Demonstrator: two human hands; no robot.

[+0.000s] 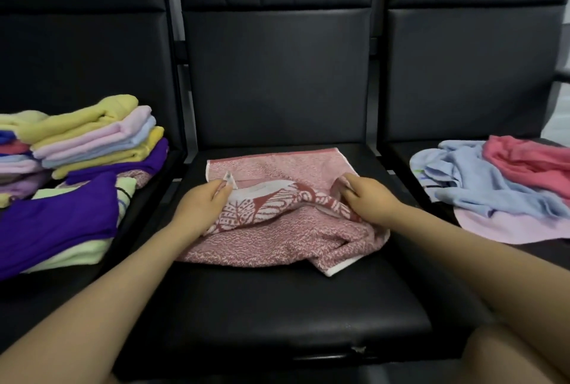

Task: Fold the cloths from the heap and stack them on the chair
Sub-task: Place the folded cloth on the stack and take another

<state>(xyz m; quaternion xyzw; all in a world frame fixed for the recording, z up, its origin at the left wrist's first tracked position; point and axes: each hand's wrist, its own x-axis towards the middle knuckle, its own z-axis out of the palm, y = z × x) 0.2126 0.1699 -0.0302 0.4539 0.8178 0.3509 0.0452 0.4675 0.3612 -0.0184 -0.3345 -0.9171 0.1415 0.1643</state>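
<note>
A pink-and-white patterned cloth (277,229) lies partly folded on the middle black chair seat (277,306). My left hand (203,201) pinches its left edge and my right hand (367,198) grips its right edge, both lifting a leaf-patterned fold over the flat part. On the right chair sits the heap (493,186) of loose cloths: light blue, coral pink and pale pink. The left chair carries folded stacks (92,136) in yellow, pink, blue and purple, with a purple folded cloth (58,220) on a pale green one in front.
Three black padded chairs stand side by side with tall backrests (277,75). Narrow gaps with metal frames separate the seats. My knee (518,356) shows at the lower right. The front half of the middle seat is bare.
</note>
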